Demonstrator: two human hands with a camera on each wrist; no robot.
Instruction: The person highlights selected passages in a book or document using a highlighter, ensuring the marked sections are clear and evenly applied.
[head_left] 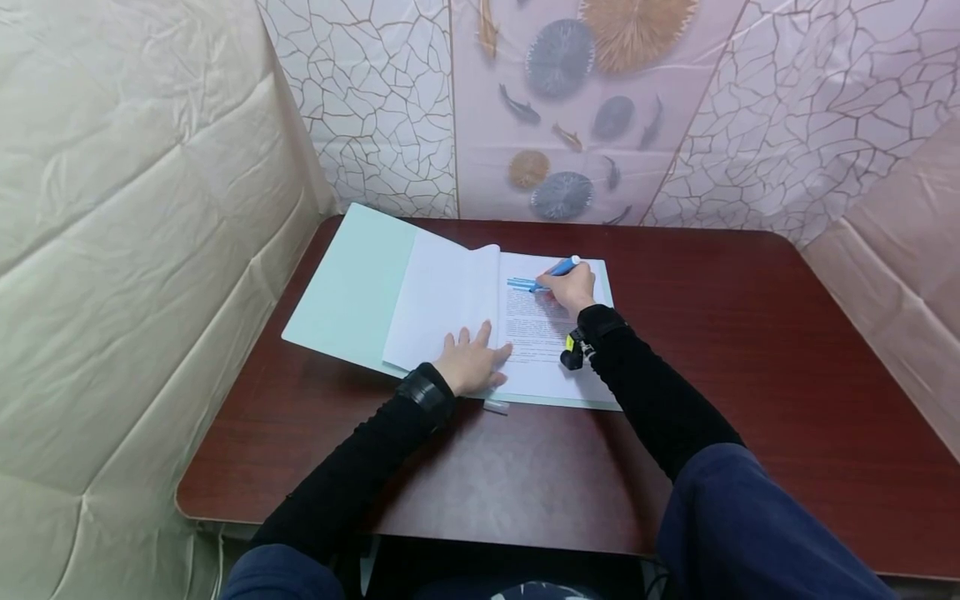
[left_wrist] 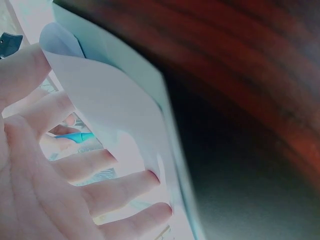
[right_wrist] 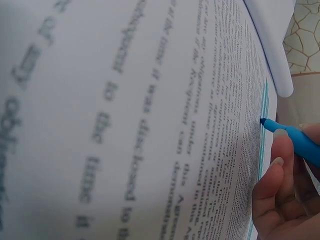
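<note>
My right hand (head_left: 572, 289) pinches a blue highlighter (head_left: 564, 266), its tip down on the printed page (head_left: 540, 333). In the right wrist view the highlighter (right_wrist: 295, 140) has a dark blue tip touching the paper beside blue lines (right_wrist: 264, 107) drawn across the text. My left hand (head_left: 472, 362) lies with fingers spread over the inner fold of the open light green folder (head_left: 352, 283), on the turned-back white sheets (head_left: 442, 300). In the left wrist view the left hand's fingers (left_wrist: 125, 187) are straight and touch the curved white sheet (left_wrist: 100, 95).
The folder lies on a dark red-brown table (head_left: 750, 358). A small clear cap-like piece (head_left: 496, 407) sits at the folder's near edge. A patterned curtain (head_left: 562, 108) hangs behind the table, and pale quilted fabric (head_left: 127, 250) closes the left side.
</note>
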